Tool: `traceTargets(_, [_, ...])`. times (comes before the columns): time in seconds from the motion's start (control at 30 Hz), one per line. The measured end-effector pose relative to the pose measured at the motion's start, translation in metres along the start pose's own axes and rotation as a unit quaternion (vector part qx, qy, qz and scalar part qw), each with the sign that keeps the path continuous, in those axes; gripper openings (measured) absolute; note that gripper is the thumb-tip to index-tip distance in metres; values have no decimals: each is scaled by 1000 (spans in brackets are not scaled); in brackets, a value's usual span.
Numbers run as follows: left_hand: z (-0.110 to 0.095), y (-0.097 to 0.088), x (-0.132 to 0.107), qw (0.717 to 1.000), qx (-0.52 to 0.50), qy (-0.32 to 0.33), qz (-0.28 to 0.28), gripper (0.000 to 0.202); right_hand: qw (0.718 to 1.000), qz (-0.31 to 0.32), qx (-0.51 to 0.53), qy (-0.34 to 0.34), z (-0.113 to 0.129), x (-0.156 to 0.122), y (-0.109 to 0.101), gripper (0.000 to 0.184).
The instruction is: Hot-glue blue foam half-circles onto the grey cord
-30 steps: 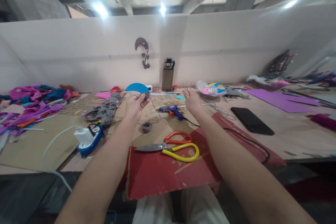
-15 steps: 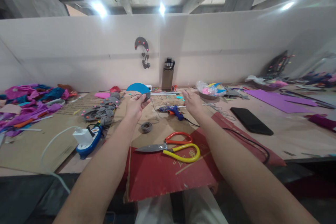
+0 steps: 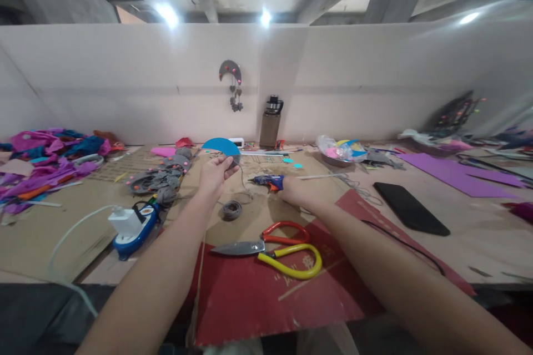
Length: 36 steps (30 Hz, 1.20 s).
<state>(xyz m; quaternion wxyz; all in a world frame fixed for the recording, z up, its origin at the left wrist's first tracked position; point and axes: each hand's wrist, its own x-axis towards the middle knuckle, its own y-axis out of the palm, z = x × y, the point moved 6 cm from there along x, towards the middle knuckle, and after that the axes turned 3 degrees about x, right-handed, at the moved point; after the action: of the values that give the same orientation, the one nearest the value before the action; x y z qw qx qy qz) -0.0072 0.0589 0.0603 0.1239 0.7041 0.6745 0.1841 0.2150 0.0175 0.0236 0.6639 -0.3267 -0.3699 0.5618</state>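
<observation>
- from the head view, my left hand (image 3: pixel 215 176) is pinched closed, thumb against fingers, on the lower right end of a blue curved piece (image 3: pixel 220 146); the piece rises above my fingers, over the far part of the table (image 3: pixel 425 255).
- a grey patch (image 3: pixel 235 162) shows at my thumb tip, and a thin grey cord hangs down just beside it.
- my right hand (image 3: pixel 293 191) is at the handle end of the blue and orange glue gun (image 3: pixel 267 181), covering it; i cannot tell how tightly my fingers close there.
- the gun's nozzle points left, towards my left hand, well below the blue piece.
- a coil of grey cord (image 3: pixel 231 210) lies on the cardboard between my forearms.
- nearer me, the scissors (image 3: pixel 240 248) lie on the red part of the cardboard, blades to the left, one handle red and one yellow.
- a black phone (image 3: pixel 410 208) lies to the right of my right forearm.
- a blue power strip (image 3: pixel 132 241) with a white plug sits left of my left forearm.
- a dark bottle (image 3: pixel 270 126) stands upright by the wall.
</observation>
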Motion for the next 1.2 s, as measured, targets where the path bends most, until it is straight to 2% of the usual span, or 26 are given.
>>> traceTargets(0.13, [-2, 2, -1, 1000, 20, 7, -6, 9, 999, 5, 33, 24, -1, 6, 0, 12])
traceTargets(0.23, [-1, 4, -3, 1000, 21, 7, -9, 13, 989, -52, 139, 24, 4, 2, -15, 11])
traceTargets(0.37, [3, 6, -4, 999, 41, 10, -9, 12, 947, -101, 303, 15, 13, -11, -35, 24])
traceTargets(0.5, [6, 7, -6, 998, 53, 15, -16, 11, 899, -102, 423, -50, 30, -25, -49, 33])
traceTargets(0.57, [7, 7, -7, 998, 57, 14, -23, 11, 900, -95, 420, -76, 38, -32, -54, 32])
traceTargets(0.63, [8, 7, -8, 997, 69, 16, -30, 9, 915, -84, 386, -84, 44, -38, -54, 30])
traceTargets(0.77, [7, 7, -9, 995, 92, 27, -39, 8, 935, -74, 329, -109, 50, -43, -46, 30])
traceTargets(0.93, [7, 11, -13, 993, 105, 16, -46, 12, 927, -93, 314, -180, 52, -41, -34, 34])
traceTargets(1.2, [6, 15, -16, 990, 130, 21, -40, 11, 937, -108, 269, -195, 53, -41, -35, 30])
